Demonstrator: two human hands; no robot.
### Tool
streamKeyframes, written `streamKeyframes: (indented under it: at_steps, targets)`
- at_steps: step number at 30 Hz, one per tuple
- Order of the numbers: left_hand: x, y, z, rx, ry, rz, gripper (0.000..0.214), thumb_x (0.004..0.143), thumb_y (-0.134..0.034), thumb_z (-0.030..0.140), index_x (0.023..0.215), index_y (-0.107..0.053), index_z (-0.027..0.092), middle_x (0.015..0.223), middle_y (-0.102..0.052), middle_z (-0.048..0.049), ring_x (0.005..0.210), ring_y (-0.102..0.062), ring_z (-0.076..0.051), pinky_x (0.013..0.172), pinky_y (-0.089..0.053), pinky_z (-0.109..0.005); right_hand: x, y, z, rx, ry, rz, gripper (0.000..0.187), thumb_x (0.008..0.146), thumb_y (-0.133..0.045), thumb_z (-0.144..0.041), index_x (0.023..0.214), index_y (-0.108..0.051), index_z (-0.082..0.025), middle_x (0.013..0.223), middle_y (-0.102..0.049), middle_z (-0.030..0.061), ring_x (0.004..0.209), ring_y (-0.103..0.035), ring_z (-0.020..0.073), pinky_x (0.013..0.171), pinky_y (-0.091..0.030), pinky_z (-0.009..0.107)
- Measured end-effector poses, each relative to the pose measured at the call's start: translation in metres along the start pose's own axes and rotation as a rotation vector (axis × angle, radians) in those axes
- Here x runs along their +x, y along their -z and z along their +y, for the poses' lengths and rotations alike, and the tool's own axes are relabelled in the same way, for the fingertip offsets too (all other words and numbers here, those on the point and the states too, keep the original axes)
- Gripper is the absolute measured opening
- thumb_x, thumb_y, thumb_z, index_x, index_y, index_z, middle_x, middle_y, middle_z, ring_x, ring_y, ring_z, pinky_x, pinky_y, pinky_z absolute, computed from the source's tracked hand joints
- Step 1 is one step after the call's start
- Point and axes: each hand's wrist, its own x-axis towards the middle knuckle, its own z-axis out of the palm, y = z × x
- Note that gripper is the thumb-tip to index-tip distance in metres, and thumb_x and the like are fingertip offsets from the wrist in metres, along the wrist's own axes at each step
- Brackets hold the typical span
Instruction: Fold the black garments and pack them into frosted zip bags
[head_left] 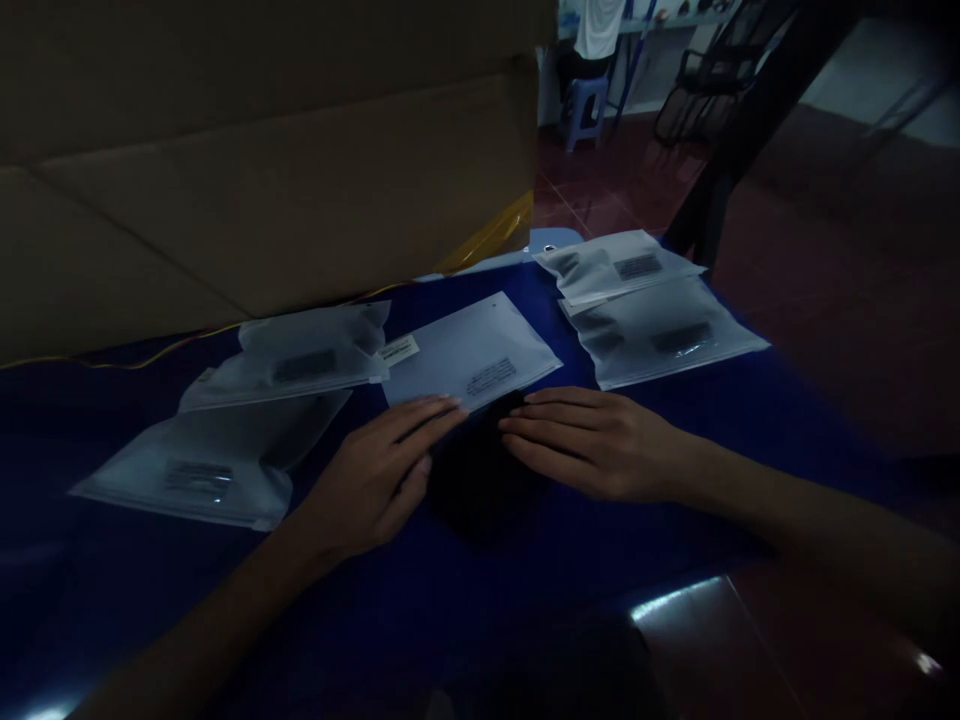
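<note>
- Reddish tiled floor [581, 195] is stretching beyond the blue worktop [360, 600].
- A blue plastic stool [583, 112] is standing by a far table [675, 21], a person [600, 30] sitting on it.
- A dark armchair [718, 78] is standing to the stool's right.
- What is possibly a pale wall [889, 110] is fading into shadow, upper right.
- Light is glinting off the near tiles [690, 605].

The bundle [484, 485] is black, the zip bags [465, 345] whitish with dark print [491, 377], the tabletop [360, 620] blue, the carton [300, 200] brown
</note>
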Motion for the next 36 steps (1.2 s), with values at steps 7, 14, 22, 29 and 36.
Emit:
streamKeyframes:
  at_steps: [7,14,22,29,36]
  targets:
    - [0.002,-0.008,-0.007,0.175,0.059,0.104,0.035,0.106,-0.051,0.028,0.135,-0.064,0.014,0.128,-0.074,-0.0114,0.113,-0.074,-0.024,0.096,-0.062,-0.034,0.001,0.002,0.001,0.065,0.018,-0.013,0.018,0.099,-0.061,-0.006,0.113,-0.071,-0.008,0.115,-0.079,0.0108,0.107,-0.076,0.02,0.096,-0.064,0.036]
    - [-0.006,-0.012,-0.011,0.305,0.017,0.143,0.032,0.104,-0.05,0.012,0.132,-0.064,0.018,0.119,-0.078,-0.007,0.095,-0.079,-0.019,0.076,-0.063,-0.027,0.003,0.0,-0.003,0.05,0.036,0.017,0.015,0.098,-0.063,-0.007,0.111,-0.071,-0.008,0.114,-0.079,0.0111,0.107,-0.076,0.0207,0.096,-0.064,0.036]
    - [-0.005,-0.005,-0.003,0.346,0.001,0.142,0.033,0.104,-0.04,0.009,0.121,-0.067,0.014,0.121,-0.075,-0.0115,0.097,-0.077,-0.022,0.069,-0.062,-0.028,0.003,0.002,-0.006,0.052,-0.086,0.167,0.016,0.094,-0.067,-0.003,0.109,-0.069,-0.006,0.115,-0.079,0.0139,0.112,-0.075,0.0219,0.1,-0.063,0.036]
    - [-0.006,-0.003,0.016,0.251,0.014,0.191,0.034,0.105,-0.047,0.01,0.136,-0.059,0.016,0.131,-0.07,-0.0116,0.115,-0.072,-0.022,0.09,-0.063,-0.03,0.006,-0.007,-0.017,-0.012,-0.1,0.269,0.014,0.094,-0.069,-0.009,0.108,-0.07,-0.01,0.115,-0.079,0.0122,0.114,-0.074,0.0221,0.102,-0.062,0.035]
    - [-0.002,-0.002,0.023,0.21,-0.069,0.197,0.03,0.106,-0.045,0.012,0.131,-0.06,0.017,0.121,-0.075,-0.0084,0.102,-0.076,-0.017,0.078,-0.063,-0.023,0.005,-0.012,-0.017,0.014,-0.226,-0.125,0.036,0.1,-0.047,-0.003,0.134,-0.059,-0.008,0.133,-0.07,0.0152,0.12,-0.069,0.0255,0.089,-0.065,0.038]
